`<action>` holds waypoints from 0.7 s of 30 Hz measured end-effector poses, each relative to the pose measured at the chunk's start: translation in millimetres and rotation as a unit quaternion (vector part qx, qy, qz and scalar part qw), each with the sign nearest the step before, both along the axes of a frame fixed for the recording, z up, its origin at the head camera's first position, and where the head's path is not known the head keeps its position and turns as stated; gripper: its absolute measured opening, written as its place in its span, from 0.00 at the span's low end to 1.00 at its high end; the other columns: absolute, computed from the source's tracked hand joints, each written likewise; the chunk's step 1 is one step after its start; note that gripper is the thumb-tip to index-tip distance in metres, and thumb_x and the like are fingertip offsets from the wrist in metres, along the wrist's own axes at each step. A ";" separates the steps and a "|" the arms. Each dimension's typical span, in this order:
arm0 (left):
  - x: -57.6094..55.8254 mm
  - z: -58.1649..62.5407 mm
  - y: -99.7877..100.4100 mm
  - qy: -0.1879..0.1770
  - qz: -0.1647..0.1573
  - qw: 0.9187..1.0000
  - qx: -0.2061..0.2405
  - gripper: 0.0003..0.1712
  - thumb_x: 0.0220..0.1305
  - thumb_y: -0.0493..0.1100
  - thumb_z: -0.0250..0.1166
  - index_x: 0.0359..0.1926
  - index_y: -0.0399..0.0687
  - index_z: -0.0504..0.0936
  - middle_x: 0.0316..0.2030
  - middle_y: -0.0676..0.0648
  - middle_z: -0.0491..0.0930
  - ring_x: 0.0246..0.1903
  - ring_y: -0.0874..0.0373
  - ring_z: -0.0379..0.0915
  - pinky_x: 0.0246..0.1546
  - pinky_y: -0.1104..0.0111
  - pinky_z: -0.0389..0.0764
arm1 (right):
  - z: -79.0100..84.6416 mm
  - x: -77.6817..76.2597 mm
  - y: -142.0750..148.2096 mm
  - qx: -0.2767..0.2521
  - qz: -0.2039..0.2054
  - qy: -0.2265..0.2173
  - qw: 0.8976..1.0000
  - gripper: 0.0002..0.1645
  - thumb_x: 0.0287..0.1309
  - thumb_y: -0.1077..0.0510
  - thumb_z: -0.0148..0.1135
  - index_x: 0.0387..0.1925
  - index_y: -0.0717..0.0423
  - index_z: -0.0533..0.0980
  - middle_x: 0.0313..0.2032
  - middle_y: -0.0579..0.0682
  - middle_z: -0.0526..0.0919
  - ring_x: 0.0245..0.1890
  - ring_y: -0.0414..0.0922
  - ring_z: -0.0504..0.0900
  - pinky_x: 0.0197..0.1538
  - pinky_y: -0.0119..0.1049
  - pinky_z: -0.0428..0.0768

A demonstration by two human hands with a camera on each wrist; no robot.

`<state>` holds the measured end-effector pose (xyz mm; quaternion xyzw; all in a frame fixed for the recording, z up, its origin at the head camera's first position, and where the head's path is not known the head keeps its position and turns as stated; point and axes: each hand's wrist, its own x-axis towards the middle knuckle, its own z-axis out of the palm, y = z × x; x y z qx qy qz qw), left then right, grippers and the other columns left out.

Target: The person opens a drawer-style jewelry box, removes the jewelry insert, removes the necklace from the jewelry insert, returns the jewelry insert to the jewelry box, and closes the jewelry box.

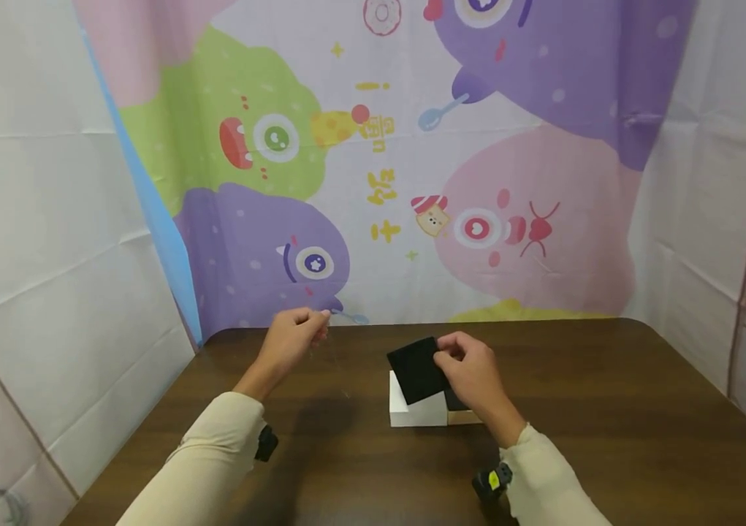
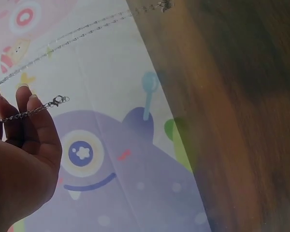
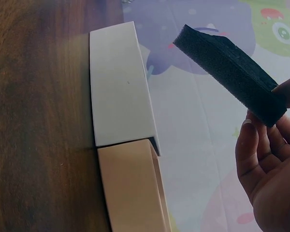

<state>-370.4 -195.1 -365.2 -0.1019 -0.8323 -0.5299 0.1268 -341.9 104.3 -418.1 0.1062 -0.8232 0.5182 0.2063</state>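
Observation:
A thin silver necklace (image 2: 117, 19) hangs from my raised left hand (image 1: 292, 337); thumb and fingers pinch its chain. Its clasp (image 2: 58, 100) dangles free beside the fingers, and a small pendant (image 2: 166, 6) hangs at the far end of the loop. In the head view the chain is barely visible. With thumb and fingers my right hand (image 1: 474, 369) grips one edge of a square black foam pad (image 1: 417, 370), tilted in the air. Behind and below it stand a white box part (image 1: 415, 418) and, against its side, a tan box part (image 3: 133, 188).
Both box parts sit on a dark brown wooden table (image 1: 359, 467). A cartoon-printed curtain (image 1: 373, 285) hangs behind the table's back edge. Pale fabric sheets (image 1: 50, 219) hang along the sides. Each wrist wears a small black camera (image 1: 492, 481).

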 end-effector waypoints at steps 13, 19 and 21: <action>4.0 -8.6 -9.8 0.000 -0.001 1.000 0.001 0.18 0.70 0.49 0.64 0.27 0.41 0.82 0.28 0.41 0.81 0.31 0.41 0.76 0.29 0.61 0.77 | -1.5 -1.1 -1.8 0.007 0.000 0.004 1.000 0.08 0.56 0.64 0.65 0.39 0.59 0.83 0.30 0.49 0.81 0.32 0.46 0.77 0.40 0.41 0.75; 5.3 -12.7 -9.9 -0.005 0.007 1.000 0.001 0.18 0.69 0.50 0.65 0.28 0.42 0.82 0.28 0.44 0.80 0.27 0.52 0.73 0.27 0.65 0.75 | -1.8 -0.8 -2.8 0.008 0.003 0.003 1.000 0.08 0.56 0.64 0.65 0.39 0.58 0.83 0.30 0.49 0.81 0.32 0.45 0.77 0.40 0.41 0.75; 4.8 -13.8 -9.9 -0.002 0.009 1.000 -0.001 0.18 0.69 0.50 0.65 0.28 0.43 0.82 0.28 0.44 0.80 0.27 0.53 0.73 0.27 0.65 0.75 | -1.2 -0.6 -3.2 0.008 0.003 0.003 1.000 0.08 0.56 0.64 0.65 0.39 0.58 0.83 0.30 0.49 0.81 0.32 0.45 0.77 0.39 0.41 0.75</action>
